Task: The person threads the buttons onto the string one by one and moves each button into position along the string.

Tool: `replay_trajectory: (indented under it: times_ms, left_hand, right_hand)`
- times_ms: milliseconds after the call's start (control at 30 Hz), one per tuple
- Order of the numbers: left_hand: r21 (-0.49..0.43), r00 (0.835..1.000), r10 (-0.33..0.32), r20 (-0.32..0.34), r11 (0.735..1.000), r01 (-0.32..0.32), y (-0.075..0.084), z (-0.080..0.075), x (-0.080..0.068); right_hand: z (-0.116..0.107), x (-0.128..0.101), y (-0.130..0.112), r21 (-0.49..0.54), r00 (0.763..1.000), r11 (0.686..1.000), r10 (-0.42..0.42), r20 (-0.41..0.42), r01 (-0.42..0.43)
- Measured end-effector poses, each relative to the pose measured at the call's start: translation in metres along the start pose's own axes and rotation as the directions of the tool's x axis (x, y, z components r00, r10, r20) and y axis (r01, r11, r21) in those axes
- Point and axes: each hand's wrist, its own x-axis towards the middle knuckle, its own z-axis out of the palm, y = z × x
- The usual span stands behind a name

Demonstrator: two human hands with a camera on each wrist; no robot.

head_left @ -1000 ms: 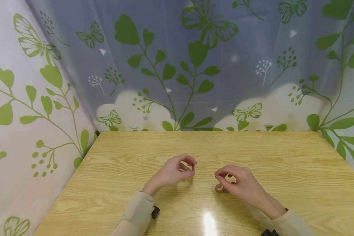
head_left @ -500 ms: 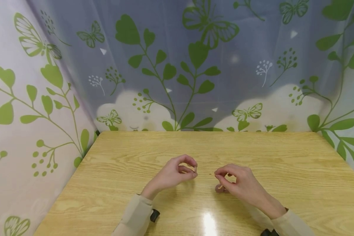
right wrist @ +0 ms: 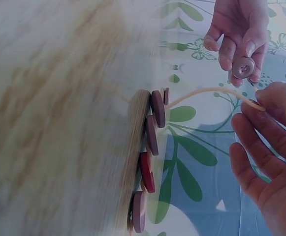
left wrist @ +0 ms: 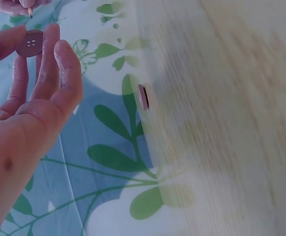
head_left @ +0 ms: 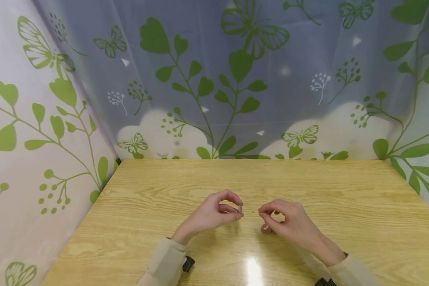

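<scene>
My left hand [head_left: 214,214] pinches a round mauve button [left wrist: 30,43] between thumb and fingers, its small holes showing in both wrist views. Just to its right, my right hand [head_left: 293,220] pinches a pale orange cord [right wrist: 206,90] near its end. The cord's dark tip [head_left: 254,212] points at the button across a small gap. From the right fingers the cord arcs down to a row of buttons on the tabletop, among them a mauve one [right wrist: 158,108] and a red one [right wrist: 146,172]. In the head view, the right hand hides most of that row.
The wooden table [head_left: 146,186] reaches back to a curtain [head_left: 186,79] printed with green leaves and butterflies. Another curtain side [head_left: 32,119] borders the left edge. Black wrist devices sit at the left cuff [head_left: 162,254] and the right cuff [head_left: 354,270].
The left hand has moved a little right and nearer the person, carrying the button closer to the cord's tip. The right hand has barely moved, still pinching the cord.
</scene>
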Motion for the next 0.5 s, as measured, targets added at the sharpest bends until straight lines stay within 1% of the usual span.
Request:
replay_trajectory:
  times_ms: [333, 500]
  left_hand:
    - [-0.025, 1.000, 0.005, 0.017, 1.000, -0.004, 0.0020, 0.0069, 0.0004]
    - [-0.025, 1.000, 0.010, 0.022, 1.000, -0.010, 0.0016, 0.0102, 0.0009]
  right_hand:
    - [0.0017, -0.0004, -0.0016, 0.051, 1.000, 0.999, 0.010, 0.017, -0.011]
    - [0.0016, -0.0011, -0.0032, 0.098, 0.999, 0.995, 0.024, 0.039, -0.028]
